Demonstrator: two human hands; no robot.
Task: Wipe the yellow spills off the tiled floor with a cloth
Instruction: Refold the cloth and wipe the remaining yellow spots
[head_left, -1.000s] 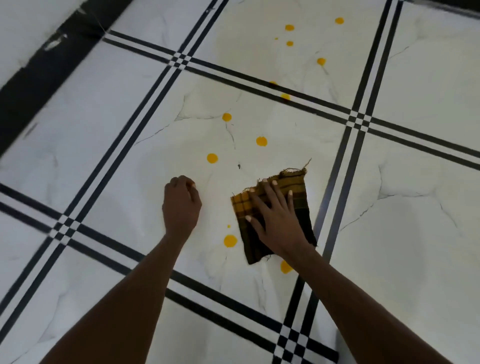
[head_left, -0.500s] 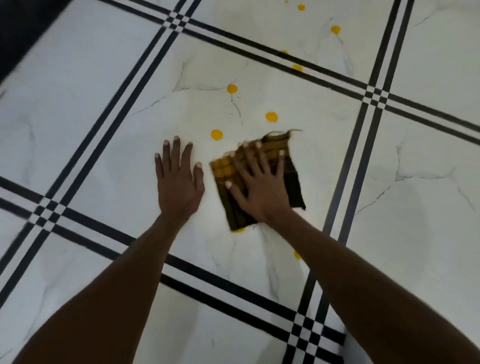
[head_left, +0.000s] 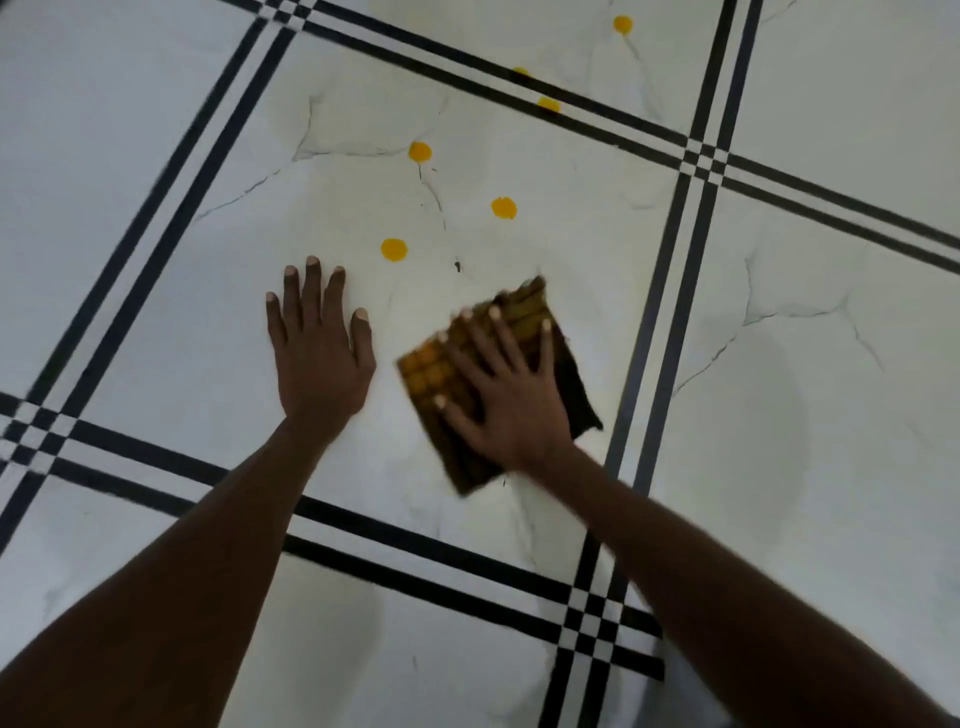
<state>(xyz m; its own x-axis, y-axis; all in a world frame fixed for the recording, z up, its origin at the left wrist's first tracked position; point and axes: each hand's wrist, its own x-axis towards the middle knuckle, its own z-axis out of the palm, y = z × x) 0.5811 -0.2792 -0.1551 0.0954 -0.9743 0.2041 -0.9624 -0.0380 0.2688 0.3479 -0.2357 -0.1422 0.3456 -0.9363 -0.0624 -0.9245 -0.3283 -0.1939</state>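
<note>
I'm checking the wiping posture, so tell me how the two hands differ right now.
The right hand presses on the checked cloth, while the left hand rests on the bare floor. The right hand's fingers are fanned wide and angled leftward; the left hand's fingers lie closer together and point ahead. The right hand looks motion-blurred; the left looks sharp. Both are flat, palm down, with straight fingers.

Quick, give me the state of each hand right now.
Left hand: open, fingers straight, flat on the floor, holding nothing.
Right hand: open, fingers spread, pressing the cloth down on the floor.
</note>
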